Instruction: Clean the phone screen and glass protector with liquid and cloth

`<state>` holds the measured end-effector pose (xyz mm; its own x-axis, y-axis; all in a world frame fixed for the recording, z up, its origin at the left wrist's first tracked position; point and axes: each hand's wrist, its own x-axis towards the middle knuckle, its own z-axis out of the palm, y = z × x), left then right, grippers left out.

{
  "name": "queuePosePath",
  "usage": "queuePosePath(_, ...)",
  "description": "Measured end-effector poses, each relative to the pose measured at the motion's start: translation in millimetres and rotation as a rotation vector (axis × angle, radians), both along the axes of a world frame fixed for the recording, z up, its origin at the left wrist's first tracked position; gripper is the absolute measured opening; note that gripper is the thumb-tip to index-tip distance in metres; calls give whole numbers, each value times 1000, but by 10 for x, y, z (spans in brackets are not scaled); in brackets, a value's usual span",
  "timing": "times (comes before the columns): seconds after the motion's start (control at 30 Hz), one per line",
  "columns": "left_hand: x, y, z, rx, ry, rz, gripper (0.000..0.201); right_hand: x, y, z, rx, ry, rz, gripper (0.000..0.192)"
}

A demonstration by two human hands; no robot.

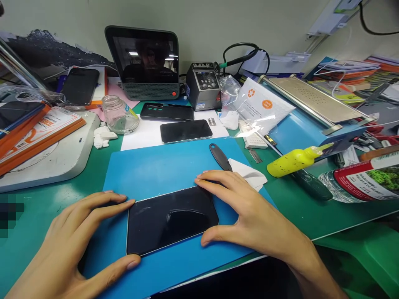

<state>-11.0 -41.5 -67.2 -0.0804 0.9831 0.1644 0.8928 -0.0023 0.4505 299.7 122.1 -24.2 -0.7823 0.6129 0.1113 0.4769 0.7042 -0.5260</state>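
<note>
Head cam has you looking down at a black glossy smartphone with a thin silver edge, lying screen-up and a bit tilted on the bright blue rubber work mat, close to the mat's near edge. Your left hand sits at the phone's left end: fingers loosely spread, index tip touching the upper left corner, thumb tip against the lower left corner. Your right hand brackets the other end, fingers held together along the upper right edge and thumb pressed against the lower right corner. So neither hand is closed around it; both just frame it by the corners.

Just beyond your right fingers there's a black plastic pry tool lying on the mat, and a crumpled white wipe touching it on the right. Further back, a second dark phone rests on a white sheet of paper, with a black phone back cover behind it. A clear glass jar stands to the left of that. Over on the right, a yellow squeeze bottle lies on its side on the green bench mat, well apart from your hands. A grey soldering station sits at the back by the wall.
</note>
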Motion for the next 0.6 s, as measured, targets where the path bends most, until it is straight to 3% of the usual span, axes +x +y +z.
queuePosePath(0.6,6,6,-18,4,50,-10,56,11,-12,-18,11,20,-2,86)
